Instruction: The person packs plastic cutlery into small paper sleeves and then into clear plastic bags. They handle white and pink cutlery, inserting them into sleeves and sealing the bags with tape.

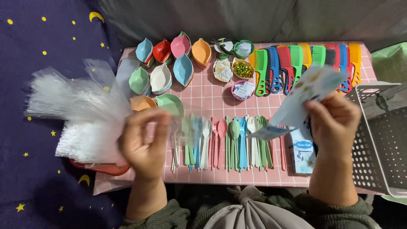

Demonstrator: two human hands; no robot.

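The left hand (144,146) pinches a thin clear plastic bag (186,127) between thumb and fingers, held up over the row of spoons and forks (224,142) on the pink checked counter (212,95). The right hand (333,123) is closed on a flat printed packet (307,91), lifted just above the combs (305,63). A thick stack of clear bags (80,114) lies at the left, touching the left hand's back.

To do this well, I judge the bag's mouth should be parted fully and kept slack before the packet meets it, with the grip near the opening.

The bag is blurred, and its edges are hard to tell from the cutlery behind it. The packet's print is smeared. A white perforated basket (381,140) is cut off at the right, and the small leaf-shaped dishes (174,63) partly overlap.
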